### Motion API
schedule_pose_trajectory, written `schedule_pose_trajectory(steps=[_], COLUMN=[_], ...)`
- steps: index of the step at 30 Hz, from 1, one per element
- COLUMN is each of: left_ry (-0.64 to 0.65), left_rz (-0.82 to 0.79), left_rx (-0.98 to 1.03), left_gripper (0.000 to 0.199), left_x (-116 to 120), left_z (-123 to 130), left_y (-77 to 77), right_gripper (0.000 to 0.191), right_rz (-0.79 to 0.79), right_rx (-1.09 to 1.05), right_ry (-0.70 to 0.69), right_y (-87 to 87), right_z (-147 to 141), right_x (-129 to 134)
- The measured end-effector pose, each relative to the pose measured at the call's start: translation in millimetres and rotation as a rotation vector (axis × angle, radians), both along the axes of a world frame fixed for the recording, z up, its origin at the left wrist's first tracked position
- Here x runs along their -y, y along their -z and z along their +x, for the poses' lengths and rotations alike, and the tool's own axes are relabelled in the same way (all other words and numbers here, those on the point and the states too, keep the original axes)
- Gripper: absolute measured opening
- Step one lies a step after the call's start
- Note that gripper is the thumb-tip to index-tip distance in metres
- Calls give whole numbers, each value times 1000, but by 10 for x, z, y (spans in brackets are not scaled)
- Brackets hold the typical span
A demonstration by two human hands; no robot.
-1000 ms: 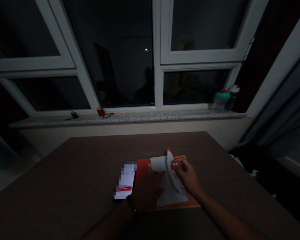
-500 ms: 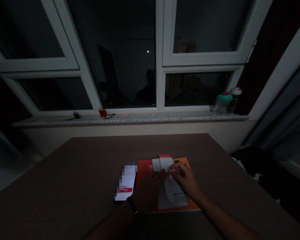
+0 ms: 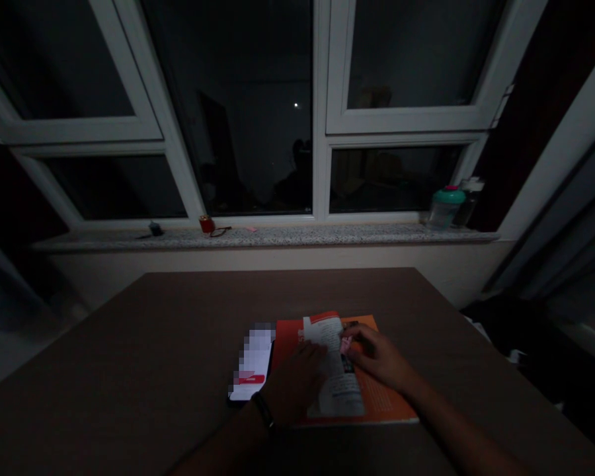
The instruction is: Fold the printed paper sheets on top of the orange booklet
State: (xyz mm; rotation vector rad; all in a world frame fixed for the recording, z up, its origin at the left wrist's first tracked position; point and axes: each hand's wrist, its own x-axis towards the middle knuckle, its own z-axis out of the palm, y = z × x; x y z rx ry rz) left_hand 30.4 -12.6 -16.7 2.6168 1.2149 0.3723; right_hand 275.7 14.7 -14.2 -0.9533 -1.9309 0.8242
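Note:
An orange and red booklet (image 3: 387, 396) lies on the brown table, with a curled white printed page (image 3: 334, 383) over its middle. My left hand (image 3: 297, 380), a dark band on its wrist, rests with fingers stretched over the booklet's left part and the page. Between the thumb and fingers of my right hand (image 3: 374, 354) is a small pink item (image 3: 346, 344), beside the page's right edge. Left of the booklet lies a phone (image 3: 254, 360) with a lit screen, close to my left hand.
The brown table (image 3: 129, 357) reaches up to the wall below a window. On the stone sill (image 3: 287, 235) stand a green-lidded bottle (image 3: 446, 206), a clear bottle (image 3: 469, 201), a small red item (image 3: 207, 224) and a dark item (image 3: 155, 229).
The page's top has curled over and its right side has drawn leftward, showing more of the orange cover. My right hand has shifted slightly right with the pink item.

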Motion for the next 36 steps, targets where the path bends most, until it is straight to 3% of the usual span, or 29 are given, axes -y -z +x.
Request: schedule_pose_trajectory(steps=[5, 14, 36], left_ry=[-35, -237, -186], left_rz=[-5, 15, 26], left_rx=[37, -61, -75], left_gripper=[51, 51, 46], left_x=[-26, -31, -62], left_z=[-39, -57, -93], left_y=[36, -126, -117], right_gripper=[27, 37, 40], right_rz=[23, 62, 70], right_rx=[99, 166, 233], right_ry=[0, 38, 24], right_y=[107, 139, 90], right_z=[-21, -48, -144], right_x=[-7, 1, 44])
